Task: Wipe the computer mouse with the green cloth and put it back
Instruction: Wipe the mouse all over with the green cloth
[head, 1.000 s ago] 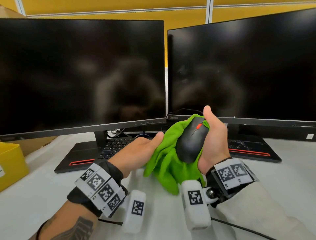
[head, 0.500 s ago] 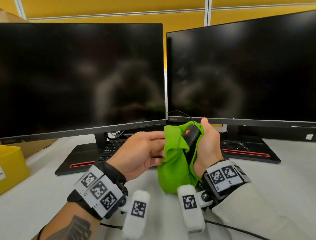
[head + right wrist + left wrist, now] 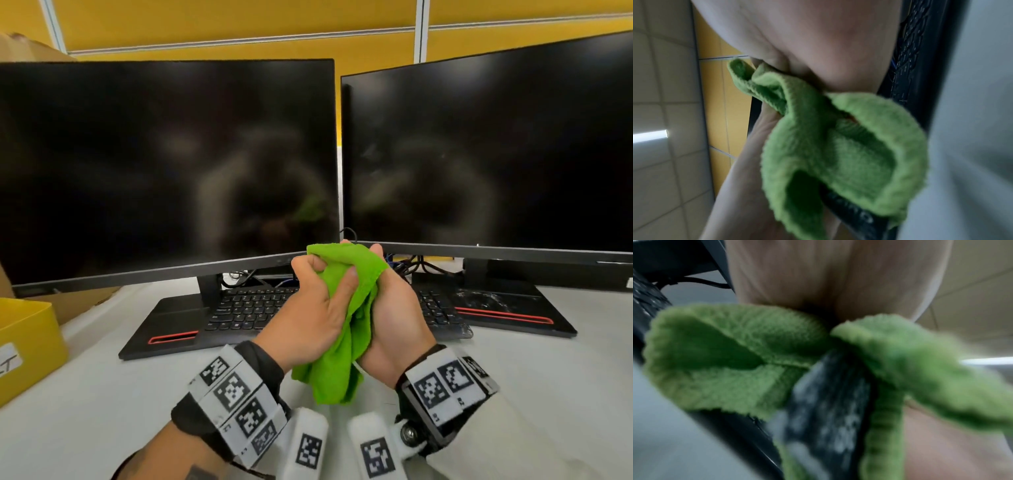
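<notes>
Rubbing firmly, I am clasping the green cloth [image 3: 346, 308] between both hands, left hand [image 3: 313, 308] and right hand [image 3: 394, 318], mouse hidden inside, keeping pressure even.

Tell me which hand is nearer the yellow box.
Left. The left hand grips the green cloth at centre, on the side towards the yellow box at the desk's left edge; the right hand is beyond the cloth, farther away.
</notes>
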